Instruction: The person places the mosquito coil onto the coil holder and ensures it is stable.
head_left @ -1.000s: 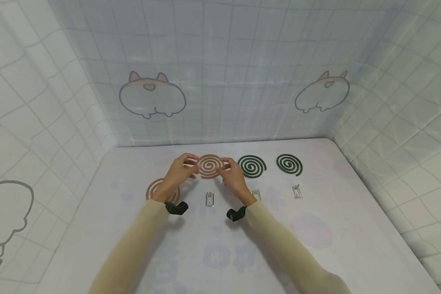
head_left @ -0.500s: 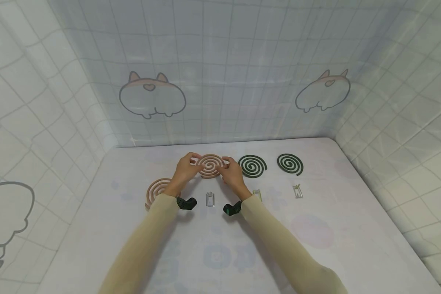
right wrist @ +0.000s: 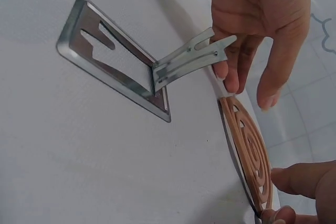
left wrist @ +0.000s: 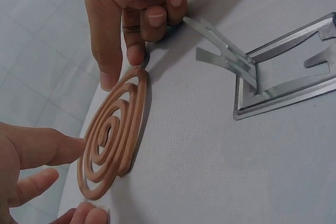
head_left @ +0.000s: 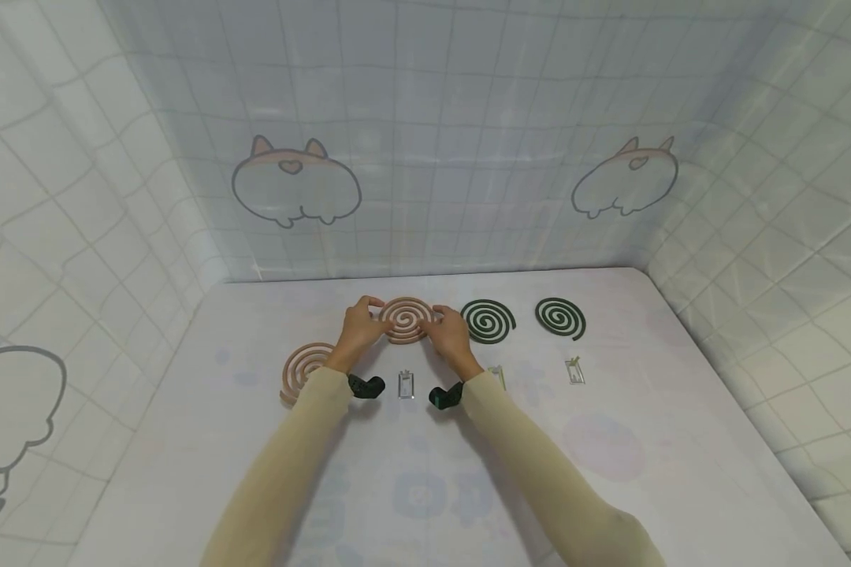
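A flat brown mosquito coil (head_left: 406, 320) lies on the table between both hands. At its left edge is the left hand (head_left: 360, 329), fingers spread apart, the thumb close to the coil's upper face in the left wrist view. My right hand (head_left: 448, 334) is at the opposite edge, its fingertips at the rim and thumb near the top. Neither hand appears curled round the coil (left wrist: 113, 135). Nearer the person lies a small metal coil stand (head_left: 406, 385), its bent-up prongs showing in the right wrist view.
Another brown coil (head_left: 303, 373) lies to the left, partly behind the left forearm. Two green coils, one nearer (head_left: 488, 321) and one farther right (head_left: 560, 317), lie to the right. Two more stands are below them, one (head_left: 496, 376) and another (head_left: 574, 370).
The brown coil has stayed in nearly the same spot. Both wrists have drawn slightly inward, and the left forearm has shifted right, uncovering more of the left brown coil.
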Demonstrator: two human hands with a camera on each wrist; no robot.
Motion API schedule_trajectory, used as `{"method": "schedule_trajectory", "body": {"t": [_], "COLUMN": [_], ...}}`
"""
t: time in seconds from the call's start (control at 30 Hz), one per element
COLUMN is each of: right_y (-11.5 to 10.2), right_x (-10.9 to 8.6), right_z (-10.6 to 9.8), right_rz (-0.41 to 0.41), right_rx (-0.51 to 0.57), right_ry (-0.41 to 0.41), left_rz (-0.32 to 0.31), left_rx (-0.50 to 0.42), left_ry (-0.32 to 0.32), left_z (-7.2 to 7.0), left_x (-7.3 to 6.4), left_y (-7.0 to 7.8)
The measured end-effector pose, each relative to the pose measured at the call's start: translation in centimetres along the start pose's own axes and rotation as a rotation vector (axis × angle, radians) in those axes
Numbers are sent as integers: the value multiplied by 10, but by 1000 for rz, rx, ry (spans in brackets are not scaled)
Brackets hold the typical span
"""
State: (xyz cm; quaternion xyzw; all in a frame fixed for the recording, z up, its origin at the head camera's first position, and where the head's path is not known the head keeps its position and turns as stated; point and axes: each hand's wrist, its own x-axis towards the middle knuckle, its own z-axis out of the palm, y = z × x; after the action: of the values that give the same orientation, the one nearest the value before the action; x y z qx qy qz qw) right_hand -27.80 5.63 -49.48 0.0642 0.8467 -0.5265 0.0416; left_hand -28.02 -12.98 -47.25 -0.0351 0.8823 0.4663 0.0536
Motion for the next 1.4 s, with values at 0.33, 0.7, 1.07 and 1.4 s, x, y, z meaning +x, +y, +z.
{"method": "schedule_trajectory", "body": {"t": [0.33, 0.7, 1.07, 1.4], "right_y": [3, 2, 2, 5], "right_x": [5, 1, -2, 1], "right_z": [2, 6, 11, 8], "right_rz": [5, -47, -96, -82], "right_rx": [-70, -81, -8, 207], "right_ry": [19, 65, 41, 30], "left_rz": [0, -18, -43, -26], "left_rx": [-20, -26, -91, -159], "left_ry": [-20, 23, 21, 12], "left_z": [1, -1, -1, -5], "left_x": [3, 0, -1, -5], "left_y": [-4, -4, -2, 3]}}
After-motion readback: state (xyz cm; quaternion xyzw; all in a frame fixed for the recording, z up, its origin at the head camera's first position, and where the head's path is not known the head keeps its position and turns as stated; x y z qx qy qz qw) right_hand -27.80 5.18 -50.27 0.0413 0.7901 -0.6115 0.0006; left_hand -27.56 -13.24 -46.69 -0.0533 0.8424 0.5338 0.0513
